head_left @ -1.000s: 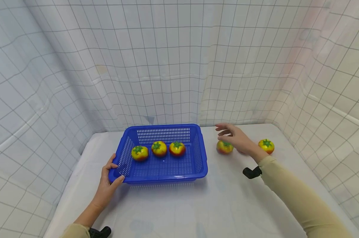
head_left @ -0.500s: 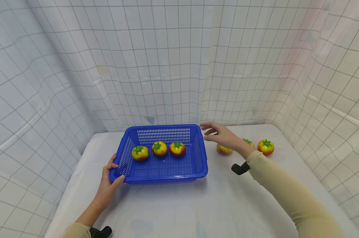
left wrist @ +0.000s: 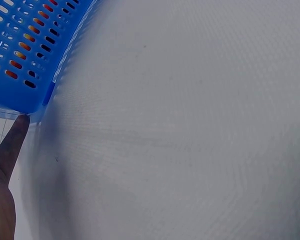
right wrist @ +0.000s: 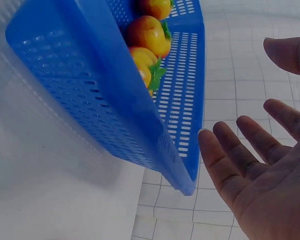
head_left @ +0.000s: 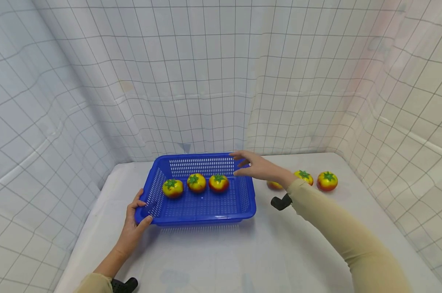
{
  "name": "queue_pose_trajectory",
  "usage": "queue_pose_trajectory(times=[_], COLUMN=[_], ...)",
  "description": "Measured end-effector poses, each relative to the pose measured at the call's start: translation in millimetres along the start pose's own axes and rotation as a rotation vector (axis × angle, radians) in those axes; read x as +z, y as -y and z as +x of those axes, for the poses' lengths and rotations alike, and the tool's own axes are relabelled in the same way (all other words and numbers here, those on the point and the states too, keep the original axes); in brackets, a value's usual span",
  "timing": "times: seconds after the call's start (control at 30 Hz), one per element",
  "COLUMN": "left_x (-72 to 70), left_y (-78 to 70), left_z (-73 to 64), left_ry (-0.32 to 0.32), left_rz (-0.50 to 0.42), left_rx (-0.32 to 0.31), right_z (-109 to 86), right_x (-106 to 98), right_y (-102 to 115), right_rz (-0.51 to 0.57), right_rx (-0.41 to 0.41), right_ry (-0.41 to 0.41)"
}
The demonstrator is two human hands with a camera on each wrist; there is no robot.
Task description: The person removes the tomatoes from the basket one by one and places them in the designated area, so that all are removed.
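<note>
My left hand (head_left: 130, 230) grips the left front corner of a blue plastic basket (head_left: 195, 219), with the thumb at the front rim and fingers over the left side. In the basket lie three yellow-and-red tomatoes with green star-shaped tops: a left one (head_left: 173, 189), a middle one (head_left: 197, 183) and a right one (head_left: 218, 184). My right hand (head_left: 259, 166) is above the basket's back right corner, fingers spread and holding nothing. The right wrist view shows its bare palm (right wrist: 277, 200) beside the basket rim.
To the right of the basket, three more tomatoes sit in a row on the white table (head_left: 213, 260): one (head_left: 275, 185) partly under the right hand, a second (head_left: 304, 176) by the wrist, and a third (head_left: 327, 181) farther right. Grid-patterned curtains (head_left: 206, 81) stand behind and at both sides.
My right hand has moved left, from above the tomatoes on the table to over the basket's right rim, uncovering the middle table tomato. The left hand and basket stay almost still.
</note>
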State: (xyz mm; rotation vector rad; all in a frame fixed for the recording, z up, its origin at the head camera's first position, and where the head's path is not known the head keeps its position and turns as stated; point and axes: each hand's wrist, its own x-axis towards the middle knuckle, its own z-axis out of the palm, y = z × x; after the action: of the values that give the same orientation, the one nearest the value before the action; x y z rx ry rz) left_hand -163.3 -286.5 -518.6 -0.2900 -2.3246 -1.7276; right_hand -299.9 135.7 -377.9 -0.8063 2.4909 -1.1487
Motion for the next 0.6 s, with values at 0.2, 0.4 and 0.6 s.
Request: queue_pose_trajectory(times=[0.2, 0.4, 0.6], left_x=[-0.7, -1.3, -1.8], left_y=[1.0, 1.6, 0.8], left_z=[-0.1, 0.5, 0.9], left_ry=[-0.001, 0.0, 0.004], left_rz=[-0.009, -0.006, 0.003], left_rx=[-0.006, -0.02, -0.027], right_z=[14.7, 27.0, 38.7], right_x=[8.3, 14.7, 19.9], right_y=[10.4, 18.0, 22.9], right_rz=[-0.013, 0.002, 0.037], right_rx=[0.011, 0.049, 0.079], right_ry=[0.049, 0.081, 0.093])
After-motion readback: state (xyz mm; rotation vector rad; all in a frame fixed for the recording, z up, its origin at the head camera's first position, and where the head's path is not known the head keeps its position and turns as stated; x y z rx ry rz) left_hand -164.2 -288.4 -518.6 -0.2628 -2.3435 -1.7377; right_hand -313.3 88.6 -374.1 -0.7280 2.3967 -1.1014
